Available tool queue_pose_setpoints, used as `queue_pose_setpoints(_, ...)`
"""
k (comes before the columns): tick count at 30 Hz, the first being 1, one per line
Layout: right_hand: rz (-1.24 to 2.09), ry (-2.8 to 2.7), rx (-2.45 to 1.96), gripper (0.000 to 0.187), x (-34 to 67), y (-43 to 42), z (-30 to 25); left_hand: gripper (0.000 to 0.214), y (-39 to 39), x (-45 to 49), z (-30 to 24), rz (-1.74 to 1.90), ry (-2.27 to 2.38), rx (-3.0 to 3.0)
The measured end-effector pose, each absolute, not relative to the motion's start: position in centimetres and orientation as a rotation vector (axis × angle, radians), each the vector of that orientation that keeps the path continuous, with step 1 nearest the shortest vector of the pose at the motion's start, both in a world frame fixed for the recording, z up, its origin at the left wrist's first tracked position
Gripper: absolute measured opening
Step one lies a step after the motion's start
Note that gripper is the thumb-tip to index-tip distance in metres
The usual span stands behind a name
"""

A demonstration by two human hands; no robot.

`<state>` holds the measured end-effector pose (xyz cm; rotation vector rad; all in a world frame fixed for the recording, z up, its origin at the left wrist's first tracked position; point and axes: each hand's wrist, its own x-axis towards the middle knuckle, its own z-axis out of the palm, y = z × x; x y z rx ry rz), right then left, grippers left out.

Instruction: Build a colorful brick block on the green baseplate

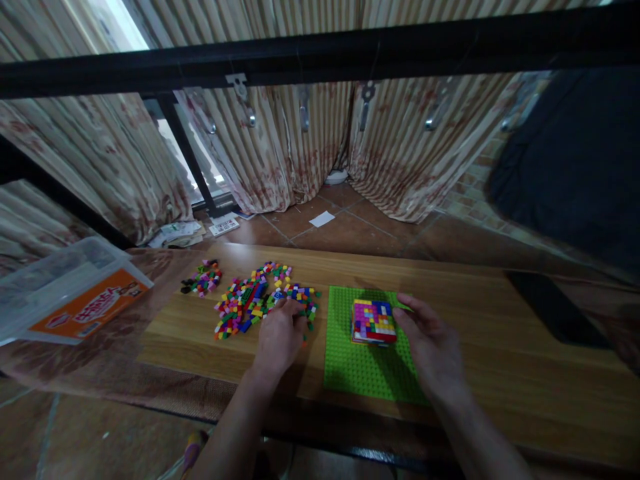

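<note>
My left hand (pixel 281 333) is at the near right side of a spread pile of small coloured toy bricks (pixel 235 303), its fingers curled down among them. Its fingertips are hidden, so what they pinch does not show. A square block built of multicoloured bricks (pixel 374 321) stands on a green studded baseplate (pixel 350 373). Beside the block's right side is my right hand (pixel 433 340), thumb and fingers apart and holding nothing. Its thumb tip is close to the block; whether they touch I cannot tell.
A wooden board (pixel 500 320) bears the bricks and baseplate. A smaller brick cluster (pixel 203 279) lies at its left. Farther left is a clear plastic box (pixel 90 287) with an orange label. A dark flat object (pixel 555 310) lies at right. A black bar (pixel 320 57) crosses above.
</note>
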<state>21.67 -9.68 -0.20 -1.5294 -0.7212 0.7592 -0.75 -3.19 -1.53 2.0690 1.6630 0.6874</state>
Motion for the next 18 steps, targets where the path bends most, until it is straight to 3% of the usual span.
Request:
queue_pose_setpoints(8, 0.748, -0.748, -1.451, 0.032, 21.3, -9.7, -0.2, 0.012, -5.5, 2.5, -0.4, 0.966, 0.997, 1.525)
queue_pose_setpoints(18, 0.82, -0.736, -1.448, 0.023, 21.3, -9.9, 0.5, 0.012, -6.8, 4.2, -1.1, 0.911, 1.016, 1.57)
